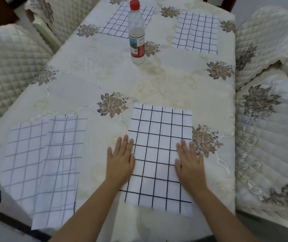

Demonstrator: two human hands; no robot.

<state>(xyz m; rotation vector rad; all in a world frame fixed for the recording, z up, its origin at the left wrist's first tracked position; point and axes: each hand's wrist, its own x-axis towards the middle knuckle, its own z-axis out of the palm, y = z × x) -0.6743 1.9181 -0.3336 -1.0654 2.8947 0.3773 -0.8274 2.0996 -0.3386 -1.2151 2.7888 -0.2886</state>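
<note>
A white cloth with a dark grid [159, 137] lies flat on the table in front of me. My left hand [120, 159] lies flat with straight fingers on the cloth's left edge. My right hand [189, 163] lies flat with straight fingers on the cloth's right side. To the left, a paler grid cloth [41, 165] lies rumpled and partly folded over itself, reaching the table's near edge.
A plastic bottle with a red cap [137, 34] stands upright at the table's middle far side. Two more grid cloths [196, 33] [117, 21] lie flat at the far end. Quilted chairs [8, 67] [265, 41] flank the embroidered tablecloth [157, 81].
</note>
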